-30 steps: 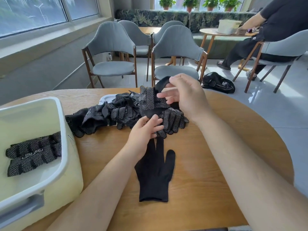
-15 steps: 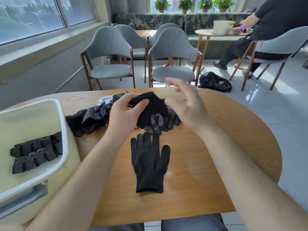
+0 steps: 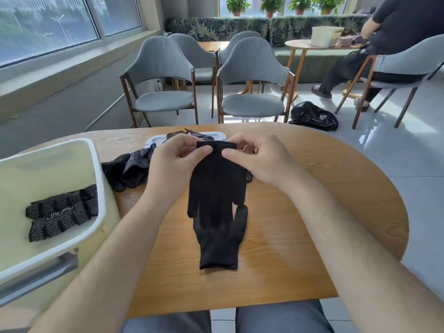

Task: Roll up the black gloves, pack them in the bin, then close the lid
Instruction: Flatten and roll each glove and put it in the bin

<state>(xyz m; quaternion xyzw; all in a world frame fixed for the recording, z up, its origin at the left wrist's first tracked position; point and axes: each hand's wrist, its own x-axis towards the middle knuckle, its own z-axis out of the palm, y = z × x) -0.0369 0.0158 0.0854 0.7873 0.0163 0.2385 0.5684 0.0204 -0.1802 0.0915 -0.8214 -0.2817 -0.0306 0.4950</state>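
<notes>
Rolled gloves (image 3: 63, 212) carry illegible lettering; left hand (image 3: 173, 162), right hand (image 3: 260, 162) pinch black glove (image 3: 217, 186).

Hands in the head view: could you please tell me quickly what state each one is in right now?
Left hand: pinching the cuff of the raised black glove.
Right hand: pinching the same cuff, opposite corner.

left hand (image 3: 175, 162) and right hand (image 3: 262, 162) pinch the hanging glove (image 3: 217, 183) by its cuff; flat glove (image 3: 218, 248) lies beneath

Grey chairs (image 3: 163, 68) facing my round wooden bench (image 3: 355, 174), windows (image 3: 48, 27) on my left, glossy pale floor (image 3: 396, 159), potted plants (image 3: 237, 4) far back
</notes>
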